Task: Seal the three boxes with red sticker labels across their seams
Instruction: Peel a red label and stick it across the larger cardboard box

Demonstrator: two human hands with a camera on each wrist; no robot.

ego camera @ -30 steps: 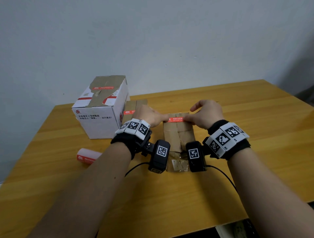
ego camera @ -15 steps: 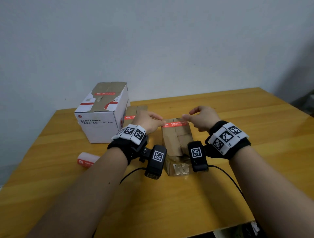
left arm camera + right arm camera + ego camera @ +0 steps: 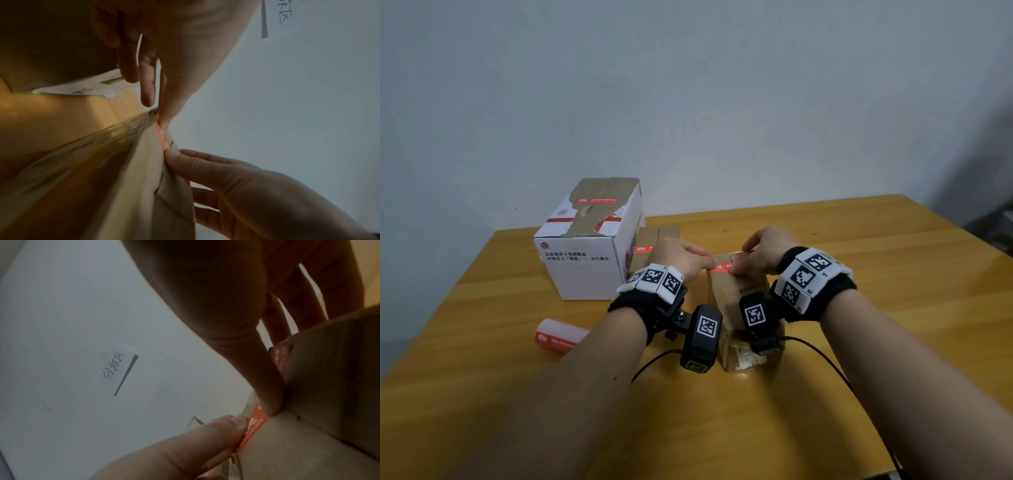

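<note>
A brown cardboard box (image 3: 726,298) stands at the table's middle with a red sticker label (image 3: 724,265) lying across its top near edge. My left hand (image 3: 688,262) presses the label's left end with its thumb, the fingers (image 3: 148,89) straight down the box's side. My right hand (image 3: 762,253) presses the label (image 3: 254,426) with its thumb (image 3: 271,402), the other fingers straight over the box top. A white box (image 3: 589,253) with a red label on its torn top stands to the left. A small brown box (image 3: 657,236) with a red label is behind it, partly hidden.
A roll of red labels (image 3: 561,334) lies on the wooden table (image 3: 876,342) left of my left forearm. Black cables run from the wrist cameras toward me. A handwritten paper note (image 3: 117,368) hangs on the pale wall behind.
My hands held the label by its ends over the box top. They have now come closer together and lie pressed on the label at the box's edge.
</note>
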